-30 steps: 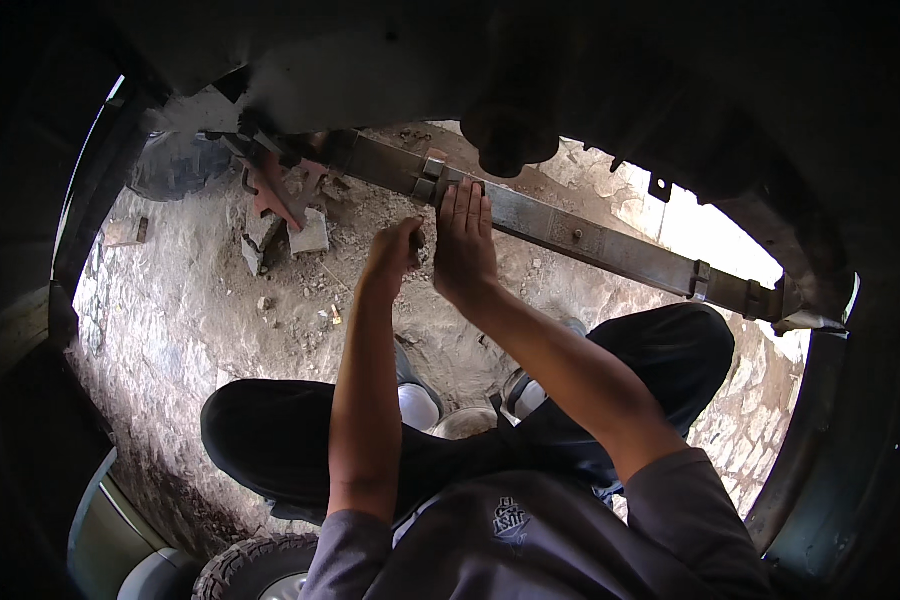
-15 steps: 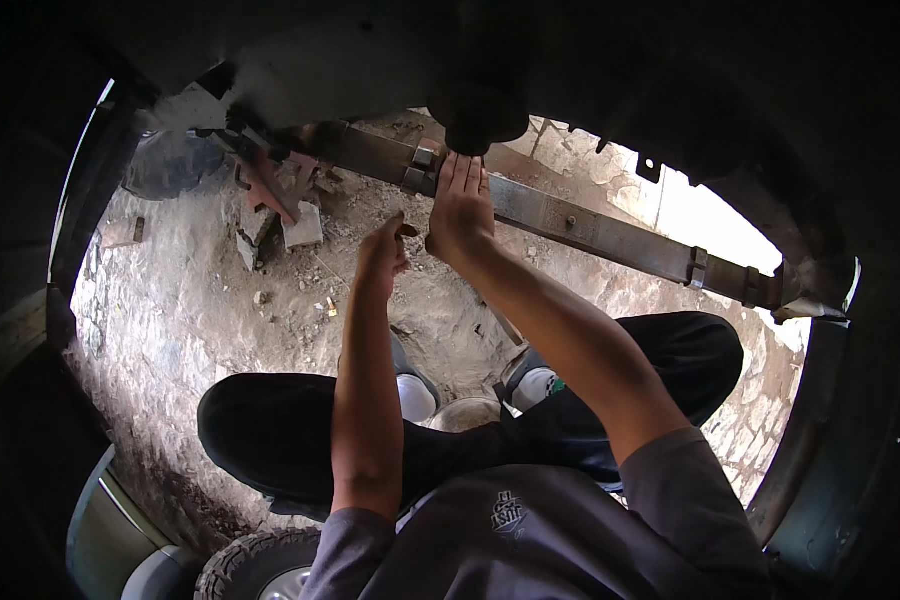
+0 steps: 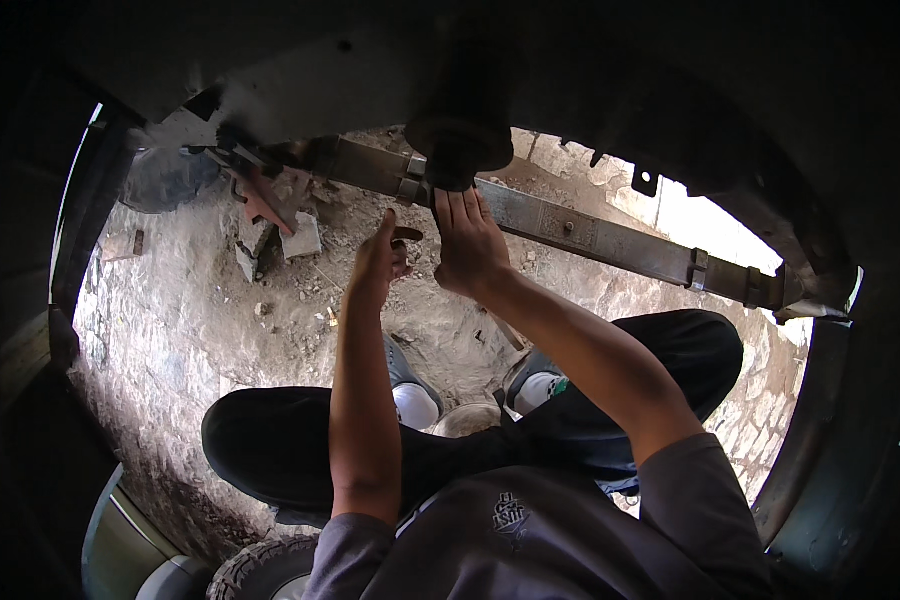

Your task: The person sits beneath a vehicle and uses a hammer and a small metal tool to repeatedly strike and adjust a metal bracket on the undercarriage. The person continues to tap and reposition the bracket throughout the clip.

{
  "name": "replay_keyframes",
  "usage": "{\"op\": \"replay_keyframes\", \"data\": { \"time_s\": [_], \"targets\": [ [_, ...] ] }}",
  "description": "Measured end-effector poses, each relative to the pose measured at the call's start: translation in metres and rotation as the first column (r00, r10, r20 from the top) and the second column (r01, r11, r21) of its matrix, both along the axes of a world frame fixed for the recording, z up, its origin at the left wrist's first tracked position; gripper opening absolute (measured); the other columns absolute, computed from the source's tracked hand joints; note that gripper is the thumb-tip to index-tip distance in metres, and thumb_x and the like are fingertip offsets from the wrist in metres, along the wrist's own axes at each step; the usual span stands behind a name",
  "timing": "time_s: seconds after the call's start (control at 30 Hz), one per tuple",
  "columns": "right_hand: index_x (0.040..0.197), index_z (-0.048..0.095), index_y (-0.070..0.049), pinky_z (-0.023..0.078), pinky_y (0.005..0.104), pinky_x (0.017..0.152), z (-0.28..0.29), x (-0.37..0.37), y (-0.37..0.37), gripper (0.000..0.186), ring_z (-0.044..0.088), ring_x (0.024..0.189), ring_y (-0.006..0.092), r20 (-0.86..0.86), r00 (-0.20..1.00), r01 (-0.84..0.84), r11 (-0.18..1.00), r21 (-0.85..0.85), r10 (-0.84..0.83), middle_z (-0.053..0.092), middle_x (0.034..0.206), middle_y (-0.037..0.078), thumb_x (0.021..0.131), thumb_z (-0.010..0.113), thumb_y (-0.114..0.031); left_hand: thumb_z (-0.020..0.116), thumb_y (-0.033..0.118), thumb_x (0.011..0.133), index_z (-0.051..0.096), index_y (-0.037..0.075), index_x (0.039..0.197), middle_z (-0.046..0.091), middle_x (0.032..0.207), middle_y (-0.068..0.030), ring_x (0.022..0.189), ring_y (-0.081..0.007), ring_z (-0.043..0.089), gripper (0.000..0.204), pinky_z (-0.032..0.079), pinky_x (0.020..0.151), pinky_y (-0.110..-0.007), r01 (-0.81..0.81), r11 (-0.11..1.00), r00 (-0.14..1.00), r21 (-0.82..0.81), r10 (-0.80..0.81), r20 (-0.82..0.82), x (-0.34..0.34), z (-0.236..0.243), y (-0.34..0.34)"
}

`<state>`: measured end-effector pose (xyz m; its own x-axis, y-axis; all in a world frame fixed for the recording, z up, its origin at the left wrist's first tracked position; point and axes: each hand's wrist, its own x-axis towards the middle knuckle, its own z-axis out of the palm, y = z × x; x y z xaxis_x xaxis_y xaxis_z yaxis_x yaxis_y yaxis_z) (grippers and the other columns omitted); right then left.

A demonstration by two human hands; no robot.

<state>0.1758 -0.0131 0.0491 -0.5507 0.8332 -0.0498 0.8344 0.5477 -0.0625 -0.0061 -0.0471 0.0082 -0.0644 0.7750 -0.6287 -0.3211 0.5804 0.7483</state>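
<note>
My right hand reaches up with its fingers stretched out, the fingertips at the lower end of a dark rounded block that hangs from the vehicle's underside. Behind these fingers runs a long grey leaf spring with metal clamps around it. To the left, my left hand is raised a short way from the block, its lower fingers curled. A brown curved piece juts from it toward my right hand; I cannot make out what it is.
Dark vehicle bodywork arches close overhead. A reddish metal stand and a broken grey block are at the far left on dusty, rubble-strewn ground. A tyre lies near my left side, below my bent legs.
The view has shifted a little, so the hanging block appears lower against the leaf spring. Both hands sit slightly lower in the picture, my right one still at the block.
</note>
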Motion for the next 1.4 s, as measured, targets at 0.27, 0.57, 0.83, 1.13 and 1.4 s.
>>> {"op": "replay_keyframes", "data": {
  "time_s": [0.27,0.57,0.83,1.13,1.4],
  "targets": [
    [0.166,0.009,0.007,0.011,0.0462,0.135,0.007,0.0,-0.008,0.127,0.01,0.164,0.0429,-0.107,0.994,0.004,0.993,-0.118,-0.016,0.013,0.174,0.031,0.074,0.085,-0.037,0.057,0.064,0.105,0.074,0.004,0.108,0.053,0.076,-0.002,0.062,-0.0127,0.052,0.062,0.053,0.062,-0.027,-0.1,0.995,0.995,-0.022,0.101,0.016,0.003,-0.009,0.0],
    [0.167,0.01,0.004,0.012,0.0472,0.135,0.005,-0.006,-0.01,0.125,0.01,0.164,0.0412,-0.213,0.974,0.044,0.99,-0.131,-0.072,0.012,0.175,0.028,0.073,0.083,-0.036,0.06,0.041,0.108,0.071,0.009,0.089,0.044,0.069,0.0048,0.06,-0.0078,0.046,0.038,0.048,0.057,-0.028,-0.576,0.792,0.805,0.202,0.593,-0.03,0.006,-0.013,-0.001],
    [0.165,0.01,0.008,0.016,0.0477,0.134,0.011,-0.024,0.027,0.138,0.016,0.163,0.0421,-0.266,0.951,0.09,0.965,-0.248,-0.157,0.016,0.173,0.029,0.067,0.094,-0.037,0.061,0.04,0.108,0.071,0.009,0.087,0.042,0.066,0.0058,0.056,-0.0076,0.041,0.039,0.044,0.054,-0.027,-0.585,0.769,0.785,0.258,0.617,-0.06,0.014,-0.014,0.0],
    [0.166,0.008,0.008,0.016,0.0474,0.133,0.012,-0.016,0.025,0.131,0.016,0.162,0.0429,-0.184,0.973,0.096,0.972,-0.216,-0.137,0.017,0.171,0.032,0.077,0.088,-0.046,0.058,0.038,0.111,0.071,0.007,0.086,0.043,0.062,0.0057,0.055,-0.0064,0.041,0.041,0.04,0.053,-0.027,-0.574,0.704,0.754,0.418,0.653,-0.063,-0.009,-0.005,0.002],
    [0.165,0.011,0.009,0.025,0.0509,0.13,0.013,-0.006,0.025,0.135,0.029,0.155,0.0452,-0.227,0.962,0.11,0.977,-0.185,-0.151,0.033,0.163,0.032,0.073,0.089,-0.051,0.059,0.039,0.11,0.071,0.006,0.088,0.045,0.066,0.0046,0.058,-0.0078,0.042,0.041,0.036,0.056,-0.027,-0.468,0.774,0.745,0.427,0.605,-0.281,-0.004,-0.023,-0.005]
  ]
}}
